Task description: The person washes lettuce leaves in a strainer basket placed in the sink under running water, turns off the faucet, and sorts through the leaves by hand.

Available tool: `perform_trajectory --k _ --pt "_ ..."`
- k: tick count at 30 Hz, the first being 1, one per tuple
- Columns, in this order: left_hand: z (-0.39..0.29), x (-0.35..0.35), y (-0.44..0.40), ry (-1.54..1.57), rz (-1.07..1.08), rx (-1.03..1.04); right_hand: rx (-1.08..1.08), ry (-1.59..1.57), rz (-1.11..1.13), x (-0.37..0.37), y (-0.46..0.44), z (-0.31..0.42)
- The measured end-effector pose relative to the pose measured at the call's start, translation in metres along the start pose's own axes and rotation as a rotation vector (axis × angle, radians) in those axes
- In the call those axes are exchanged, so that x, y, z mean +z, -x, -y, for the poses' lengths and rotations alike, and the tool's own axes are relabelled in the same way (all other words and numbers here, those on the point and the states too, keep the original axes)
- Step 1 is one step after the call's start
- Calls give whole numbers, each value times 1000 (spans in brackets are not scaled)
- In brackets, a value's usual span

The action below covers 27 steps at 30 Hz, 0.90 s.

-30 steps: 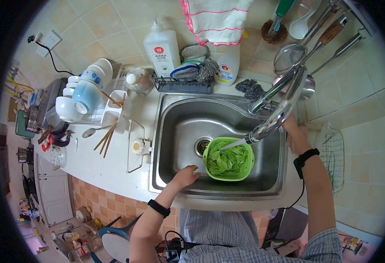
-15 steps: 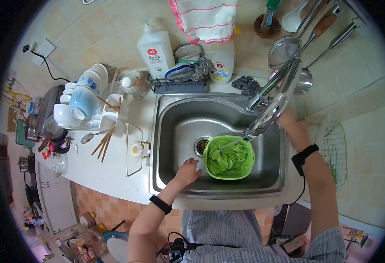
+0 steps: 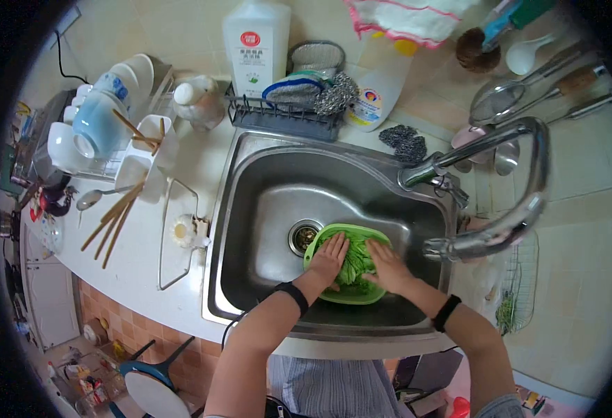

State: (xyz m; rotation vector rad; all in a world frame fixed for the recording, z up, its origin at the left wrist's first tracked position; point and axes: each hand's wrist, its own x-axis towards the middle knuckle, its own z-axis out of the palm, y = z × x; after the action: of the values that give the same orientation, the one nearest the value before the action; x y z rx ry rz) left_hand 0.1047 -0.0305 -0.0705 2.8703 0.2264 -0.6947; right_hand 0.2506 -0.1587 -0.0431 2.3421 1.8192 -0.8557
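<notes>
Leafy greens (image 3: 357,265) fill a light green plastic basin (image 3: 353,299) standing in the steel sink (image 3: 271,202). On the left side of the greens lies my left hand (image 3: 327,258), fingers stretched out and pointing away from me. My right hand (image 3: 387,267) is over the right side of the basin with its fingers spread, at or just above the leaves. Neither hand grips anything. The chrome faucet (image 3: 487,244) has its spout to the right of the basin, near the sink's right rim, and no water shows from it.
Left of the sink are a wire stand (image 3: 175,279), chopsticks (image 3: 114,226) and stacked bowls (image 3: 97,122). Behind it stand a white detergent bottle (image 3: 254,52), a sponge rack (image 3: 285,118) and a spray bottle (image 3: 381,87). A wire basket (image 3: 522,285) is at the right.
My left hand has moved from beside the basin onto the greens. My right hand has come from behind the faucet to the basin. The spout has swung right, and the view has shifted.
</notes>
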Motion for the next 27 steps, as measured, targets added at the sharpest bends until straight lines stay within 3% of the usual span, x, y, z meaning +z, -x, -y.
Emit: perform_trajectory --k 3,10,12,13,15,16,19,21,27 --pt "-1 21 -14 -180 19 42 -76 193 15 25 -19 8" --pt "-2 53 -32 -77 153 65 -34 288 -55 83 -41 -5" --pt "-3 61 -41 -66 227 41 29 680 -130 106 -47 -9" --pt "-4 66 -46 -65 228 47 33 680 -126 112 -48 -11" --pt "-8 73 -52 -83 290 23 97 361 -3 120 -50 -15" --pt "-9 73 -52 -89 289 27 103 359 -6 104 -51 -5" --pt "-10 72 -47 -141 158 -16 203 158 64 66 -57 8" --pt "-13 73 -41 -190 -98 -27 313 48 128 62 -58 7" --pt "1 14 -17 70 -76 -9 105 -48 -4 4 -16 35"
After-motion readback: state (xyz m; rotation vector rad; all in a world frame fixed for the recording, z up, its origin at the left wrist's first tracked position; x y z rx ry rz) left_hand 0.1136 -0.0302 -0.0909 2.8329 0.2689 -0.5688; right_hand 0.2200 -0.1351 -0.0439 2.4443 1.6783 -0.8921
